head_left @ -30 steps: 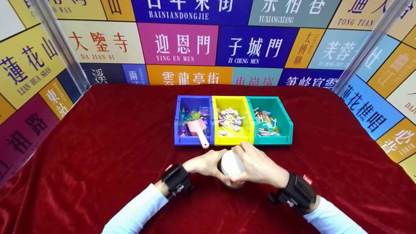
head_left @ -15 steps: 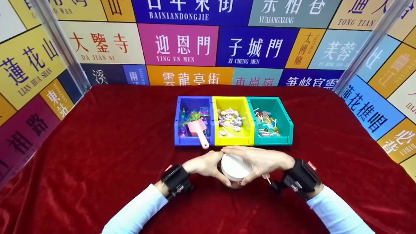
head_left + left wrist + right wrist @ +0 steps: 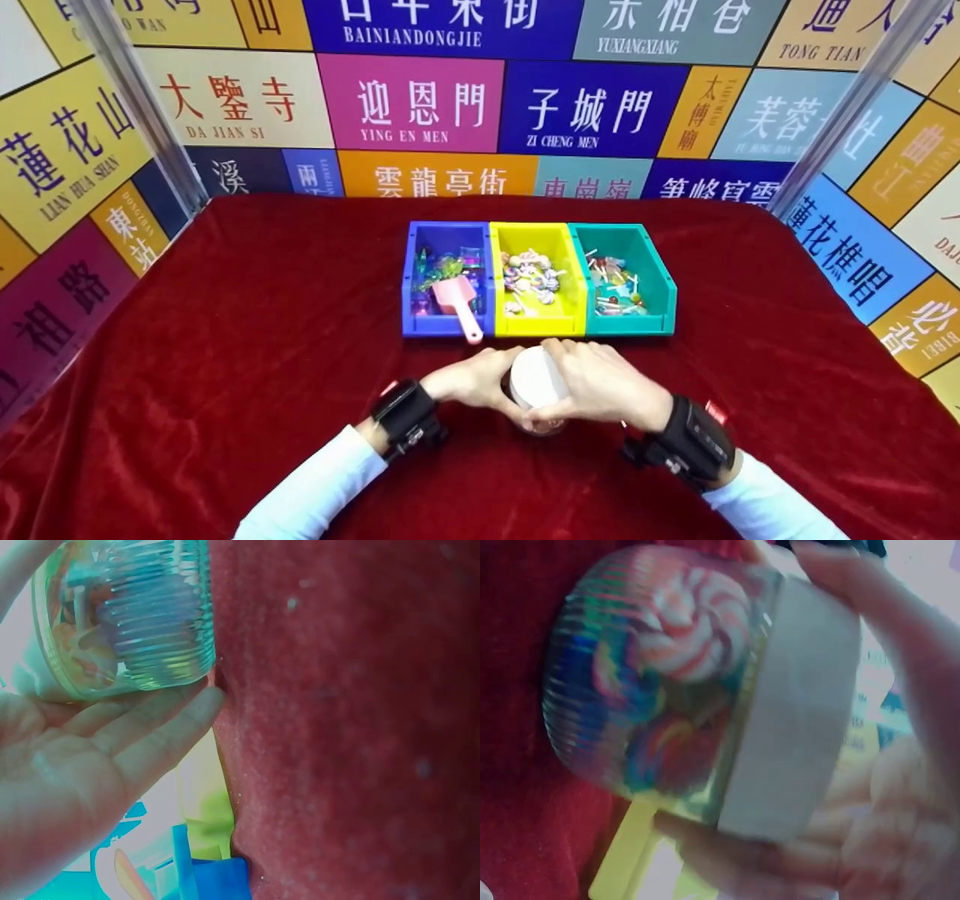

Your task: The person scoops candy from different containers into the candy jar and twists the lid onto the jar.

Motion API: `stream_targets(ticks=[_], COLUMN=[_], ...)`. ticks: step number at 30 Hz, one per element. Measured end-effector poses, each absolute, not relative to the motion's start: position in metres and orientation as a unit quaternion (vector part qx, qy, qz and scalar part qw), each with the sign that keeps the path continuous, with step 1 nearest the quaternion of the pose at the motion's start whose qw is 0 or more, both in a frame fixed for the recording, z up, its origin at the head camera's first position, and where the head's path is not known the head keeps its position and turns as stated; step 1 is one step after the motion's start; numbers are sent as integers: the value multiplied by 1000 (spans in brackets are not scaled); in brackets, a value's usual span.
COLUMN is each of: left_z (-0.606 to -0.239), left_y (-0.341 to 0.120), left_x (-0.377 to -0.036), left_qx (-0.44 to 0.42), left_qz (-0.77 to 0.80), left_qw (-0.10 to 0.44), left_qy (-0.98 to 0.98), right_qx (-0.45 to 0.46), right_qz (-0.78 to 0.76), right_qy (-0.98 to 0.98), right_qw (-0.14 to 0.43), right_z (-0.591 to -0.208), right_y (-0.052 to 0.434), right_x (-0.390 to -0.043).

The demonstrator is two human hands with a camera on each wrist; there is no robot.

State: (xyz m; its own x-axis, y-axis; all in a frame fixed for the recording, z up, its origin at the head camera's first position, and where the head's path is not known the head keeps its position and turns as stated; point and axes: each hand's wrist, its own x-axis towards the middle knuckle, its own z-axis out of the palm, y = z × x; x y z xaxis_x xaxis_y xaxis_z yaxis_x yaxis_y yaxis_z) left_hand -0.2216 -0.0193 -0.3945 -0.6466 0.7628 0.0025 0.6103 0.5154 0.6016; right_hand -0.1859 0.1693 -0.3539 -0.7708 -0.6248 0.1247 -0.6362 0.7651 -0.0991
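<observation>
A: What is being worked on the red cloth [image 3: 247, 315]?

B: A jar [image 3: 652, 682] of lollipops, before the bins [image 3: 537, 279], is cupped by the left hand [image 3: 474, 381]; its white lid [image 3: 535, 376] is gripped by the right hand [image 3: 600, 386].

A: And next?

B: Probably a firm twist, jar steadied.

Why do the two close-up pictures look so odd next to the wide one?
Head view: sharp and evenly lit, with the jar and three bins crisp. Left wrist view: washed-out greenish tint, the left hand pale and overexposed, the red cloth soft and speckled. Right wrist view: too close to focus, so the white lid and right hand smear into blur.
</observation>
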Motion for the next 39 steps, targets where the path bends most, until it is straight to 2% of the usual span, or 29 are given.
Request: stream_targets(ticks=[2, 4, 6, 10, 13, 17, 21, 34, 39], left_z=[-395, -395, -395, -395, -396, -396, -396, -397, -396], left_y=[-20, -20, -20, -20, -20, -20, -21, -21, -22], left_x=[-221, -221, -222, -223, -222, -222, -222, -219, -222], left_qx=[396, 393, 393, 396, 399, 402, 407, 407, 410], left_qz=[283, 285, 291, 303, 305, 306, 309, 291, 290], left_qw=[134, 137, 137, 138, 140, 137, 130, 103, 105], left_qy=[863, 863, 862, 856, 854, 852, 850, 860, 858], right_qx=[324, 319, 343, 413, 452, 466, 472, 431, 421], right_qz=[52, 54, 83, 166, 202, 214, 218, 176, 186], right_qy=[-942, -944, -935, -891, -860, -850, -850, -885, -888], right_qw=[68, 59, 22, -88, -126, -119, -87, -9, -18], right_z=[-357, -356, -354, -349, -353, -360, -364, -370, -369], right_y=[168, 169, 173, 186, 191, 193, 191, 184, 184], right_x=[-181, -180, -184, -203, -214, -218, -219, -205, -205])
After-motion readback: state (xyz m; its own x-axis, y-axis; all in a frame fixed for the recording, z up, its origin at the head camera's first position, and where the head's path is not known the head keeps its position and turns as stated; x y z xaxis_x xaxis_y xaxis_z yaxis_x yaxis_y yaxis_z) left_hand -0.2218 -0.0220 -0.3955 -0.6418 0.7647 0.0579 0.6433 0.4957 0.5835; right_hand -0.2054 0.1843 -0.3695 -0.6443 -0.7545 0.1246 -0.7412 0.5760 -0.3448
